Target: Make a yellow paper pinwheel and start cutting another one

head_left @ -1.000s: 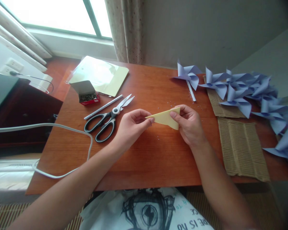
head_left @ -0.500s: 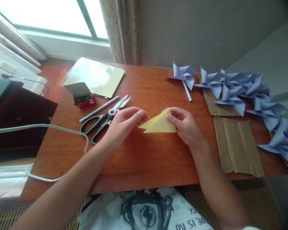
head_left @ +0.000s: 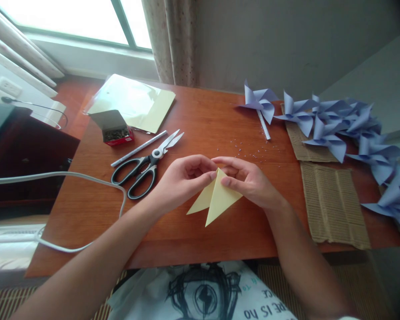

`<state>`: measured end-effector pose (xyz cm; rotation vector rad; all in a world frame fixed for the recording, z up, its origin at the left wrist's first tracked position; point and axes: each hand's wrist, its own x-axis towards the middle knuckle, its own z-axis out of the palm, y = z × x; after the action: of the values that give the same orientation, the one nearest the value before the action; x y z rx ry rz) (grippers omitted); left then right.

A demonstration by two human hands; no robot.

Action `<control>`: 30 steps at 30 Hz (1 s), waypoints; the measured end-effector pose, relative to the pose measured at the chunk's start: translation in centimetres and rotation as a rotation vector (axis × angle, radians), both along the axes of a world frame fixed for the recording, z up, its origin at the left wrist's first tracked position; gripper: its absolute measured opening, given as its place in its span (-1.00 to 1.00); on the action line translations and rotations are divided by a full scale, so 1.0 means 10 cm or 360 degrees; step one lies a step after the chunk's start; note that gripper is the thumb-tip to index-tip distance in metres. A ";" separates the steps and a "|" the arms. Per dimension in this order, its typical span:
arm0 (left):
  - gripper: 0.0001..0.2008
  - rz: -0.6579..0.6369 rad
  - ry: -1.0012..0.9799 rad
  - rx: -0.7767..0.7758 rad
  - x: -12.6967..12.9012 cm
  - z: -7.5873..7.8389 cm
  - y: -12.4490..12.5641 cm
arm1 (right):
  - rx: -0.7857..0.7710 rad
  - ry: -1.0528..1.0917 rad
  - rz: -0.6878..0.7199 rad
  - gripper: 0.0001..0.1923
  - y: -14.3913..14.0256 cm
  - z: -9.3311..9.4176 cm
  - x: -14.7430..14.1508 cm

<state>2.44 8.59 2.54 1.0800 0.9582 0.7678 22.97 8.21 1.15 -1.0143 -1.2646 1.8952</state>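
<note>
Yellow folded paper (head_left: 220, 200) was in front of you, over table (head_left: 173, 246). Your left hand (head_left: 186, 181) pinched it near top, thumb and fingers nearly together. Your right hand (head_left: 253, 182) pinched it too, grip closed on paper just beside left one. Two sharp tips pointed to 6 and 7 o'clock. From paper: scissors (head_left: 157, 154) lay at 10, blades apart, white stick (head_left: 138, 149) just past them. Purple pinwheel (head_left: 259, 102) was at 1, cardboard piece (head_left: 333, 206) at 3.
</note>
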 end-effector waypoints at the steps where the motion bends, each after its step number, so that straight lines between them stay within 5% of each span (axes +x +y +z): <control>1: -0.80 -0.0008 0.0011 0.0002 0.00 -0.02 0.00 | 0.0017 -0.0009 0.0022 -0.54 -0.01 -0.01 -0.01; 7: -0.85 0.0024 0.0158 0.0073 0.01 -0.06 -0.01 | 0.0142 -0.0072 0.0094 -0.46 -0.02 -0.02 0.00; 12: -0.87 0.0262 0.0321 0.0130 -0.01 -0.05 0.01 | 0.0463 -0.0175 0.0047 -0.16 -0.02 0.01 0.07; 18: -0.91 0.0336 0.0200 0.0038 0.00 -0.04 0.01 | 0.0637 -0.0657 -0.0404 -0.72 -0.06 -0.03 0.03; 30: -0.83 0.0288 -0.0003 -0.0199 0.01 -0.08 0.02 | 0.0670 -0.0759 -0.0490 -0.69 -0.07 -0.02 0.00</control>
<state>2.56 8.78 1.72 0.8922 1.0980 0.8442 22.96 7.49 0.99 -1.3742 -1.5766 1.1237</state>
